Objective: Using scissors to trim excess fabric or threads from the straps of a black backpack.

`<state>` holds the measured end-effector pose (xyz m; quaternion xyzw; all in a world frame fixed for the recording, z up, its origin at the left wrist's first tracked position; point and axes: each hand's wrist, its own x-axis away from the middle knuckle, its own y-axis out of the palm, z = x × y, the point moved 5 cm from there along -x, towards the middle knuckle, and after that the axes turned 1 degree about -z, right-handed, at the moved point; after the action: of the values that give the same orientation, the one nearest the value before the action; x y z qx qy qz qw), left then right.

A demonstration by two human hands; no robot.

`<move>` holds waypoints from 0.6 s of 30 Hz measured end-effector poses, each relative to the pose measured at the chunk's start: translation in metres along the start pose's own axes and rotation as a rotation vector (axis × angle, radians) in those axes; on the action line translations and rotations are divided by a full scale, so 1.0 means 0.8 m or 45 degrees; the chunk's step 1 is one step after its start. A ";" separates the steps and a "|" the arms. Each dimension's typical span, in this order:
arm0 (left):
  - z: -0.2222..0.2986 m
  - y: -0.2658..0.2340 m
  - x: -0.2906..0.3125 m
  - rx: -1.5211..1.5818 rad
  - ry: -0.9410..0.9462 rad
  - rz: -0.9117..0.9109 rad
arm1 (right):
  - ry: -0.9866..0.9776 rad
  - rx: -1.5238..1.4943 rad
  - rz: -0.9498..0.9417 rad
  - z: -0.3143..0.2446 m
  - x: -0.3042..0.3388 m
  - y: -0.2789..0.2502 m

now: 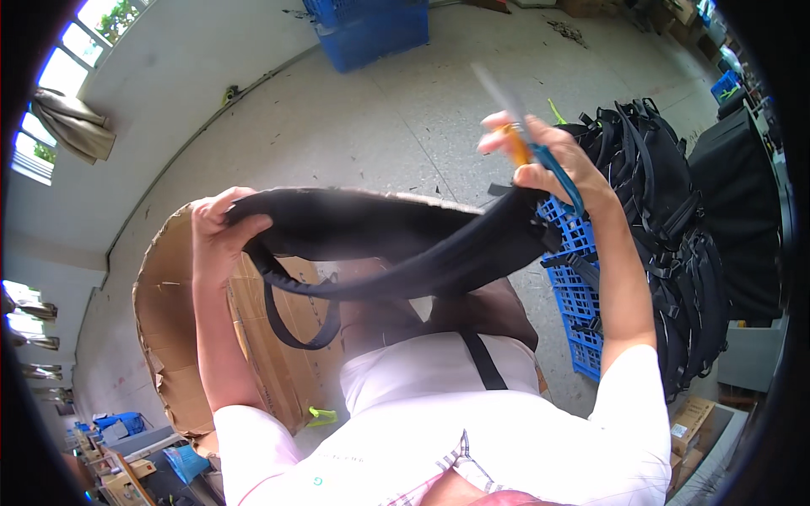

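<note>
Two-handed, grips black padded strap (363, 218) with left hand (221, 232), blurred scissors (558, 172) in right hand (582, 162), above grey floor (380, 126) with brown cardboard box (167, 316) at left, slatted blue crate (582, 363) at right, pale wall (194, 76) beyond.

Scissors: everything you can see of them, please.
The scissors have pale grey, metallic-looking blades, a teal handle part and an orange part, both plastic-looking. They are in the right hand, partly hidden by it, with the teal loop running along the palm toward the wrist. The blades point up and left in the picture, above the black strap and not touching it. Blur hides whether they are open.
</note>
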<state>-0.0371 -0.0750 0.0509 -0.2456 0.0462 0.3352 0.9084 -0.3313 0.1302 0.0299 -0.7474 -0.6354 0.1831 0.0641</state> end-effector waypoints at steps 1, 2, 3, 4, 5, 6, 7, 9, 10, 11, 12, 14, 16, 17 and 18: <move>0.012 -0.005 0.003 -0.025 0.061 0.074 | 0.060 -0.197 -0.169 0.003 -0.003 0.014; 0.022 -0.010 0.005 -0.049 0.123 0.148 | 0.122 -0.393 -0.339 0.007 -0.003 0.027; 0.027 -0.014 0.004 -0.039 0.108 0.141 | 0.113 -0.271 -0.378 0.011 0.003 0.030; 0.025 -0.022 0.011 -0.052 0.096 0.165 | 0.161 -0.281 -0.457 0.013 0.012 0.034; 0.010 -0.026 0.009 0.033 0.021 0.136 | 0.132 -0.276 -0.410 0.014 0.021 0.027; -0.008 -0.030 0.006 0.121 -0.053 0.105 | 0.106 -0.272 -0.361 0.012 0.032 0.024; -0.033 -0.039 0.012 0.162 -0.055 0.158 | 0.066 -0.049 -0.162 0.003 0.042 0.021; -0.049 -0.041 0.022 0.275 -0.129 0.226 | -0.057 0.538 0.249 -0.033 0.071 0.024; -0.056 -0.042 0.026 0.390 -0.183 0.283 | -0.220 0.786 0.427 -0.040 0.086 0.034; -0.064 -0.041 0.024 0.521 -0.230 0.322 | -0.225 0.958 0.459 -0.050 0.106 0.046; -0.069 -0.038 0.020 0.518 -0.225 0.313 | -0.222 0.829 0.417 -0.042 0.126 0.059; -0.071 -0.035 0.010 0.487 -0.108 0.245 | -0.121 0.761 -0.018 -0.034 0.144 0.093; -0.070 -0.033 0.013 0.528 -0.080 0.191 | 0.018 0.707 -0.097 -0.029 0.155 0.096; -0.068 -0.035 0.019 0.548 -0.009 0.217 | -0.005 0.713 0.059 -0.038 0.152 0.082; -0.066 -0.037 0.023 0.566 0.064 0.245 | -0.029 0.717 0.215 -0.047 0.148 0.066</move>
<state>-0.0001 -0.1093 0.0123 -0.0422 0.1646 0.3954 0.9026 -0.2539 0.2409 0.0244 -0.7485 -0.4956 0.3653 0.2465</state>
